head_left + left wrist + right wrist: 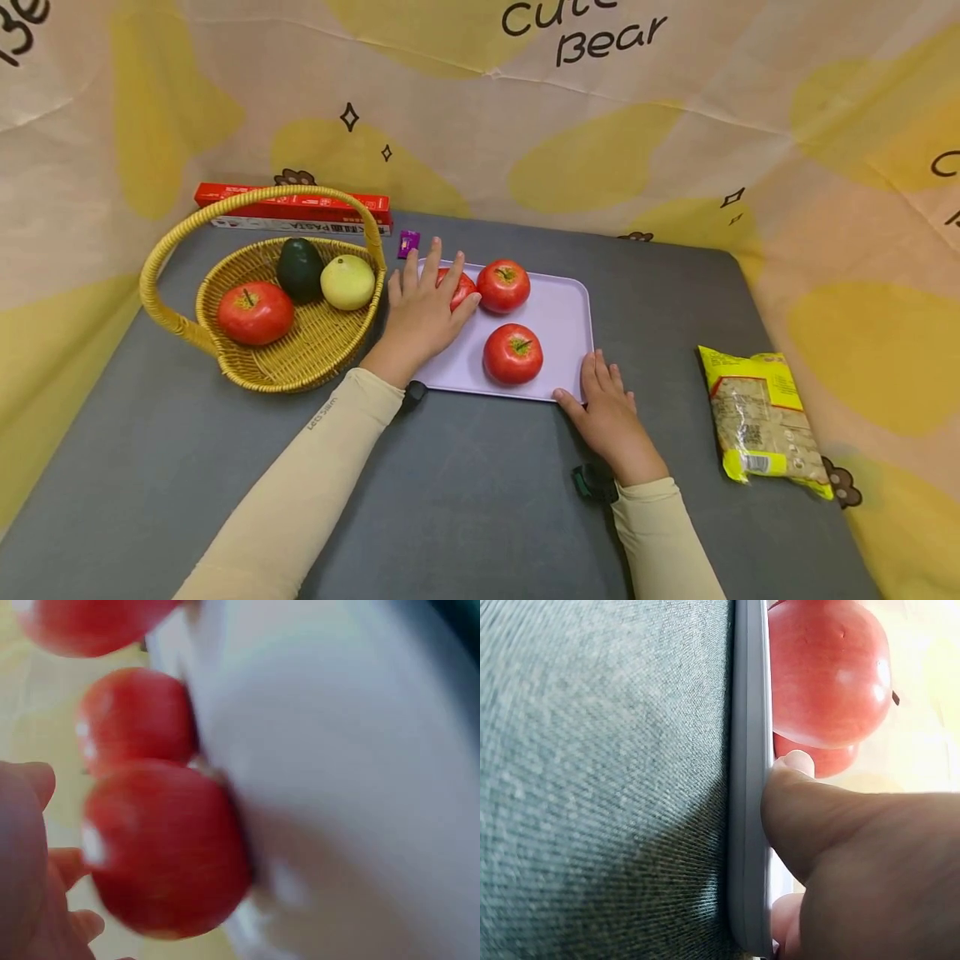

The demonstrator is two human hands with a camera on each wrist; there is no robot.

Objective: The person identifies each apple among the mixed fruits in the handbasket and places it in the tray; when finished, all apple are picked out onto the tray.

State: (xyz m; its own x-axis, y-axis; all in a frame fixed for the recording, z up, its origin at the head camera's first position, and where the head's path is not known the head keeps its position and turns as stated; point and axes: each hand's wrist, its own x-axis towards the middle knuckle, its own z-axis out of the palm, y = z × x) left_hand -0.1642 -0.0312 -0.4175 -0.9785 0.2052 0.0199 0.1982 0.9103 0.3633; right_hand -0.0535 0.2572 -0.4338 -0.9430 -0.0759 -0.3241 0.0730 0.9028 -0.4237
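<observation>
A lilac tray (558, 333) bears three red apples: a front apple (513, 354), a back apple (503, 286) and a left apple (462, 290) partly hidden by my left hand (423, 312). The left hand spreads its fingers over that left apple; in the left wrist view, fingertips (88, 924) show beside the nearest apple (169, 851). At the tray's front right corner rests my right hand (611, 417), fingers extended. Its thumb (799, 806) lies on the tray rim (751, 772) in the right wrist view.
Left of the tray, a yellow wicker basket (307, 367) with a tall handle holds a red apple (256, 313), an avocado (300, 270) and a pale green round fruit (348, 282). Behind stand a red pasta box (300, 210) and a small purple packet (408, 243). A yellow bag (761, 417) lies right.
</observation>
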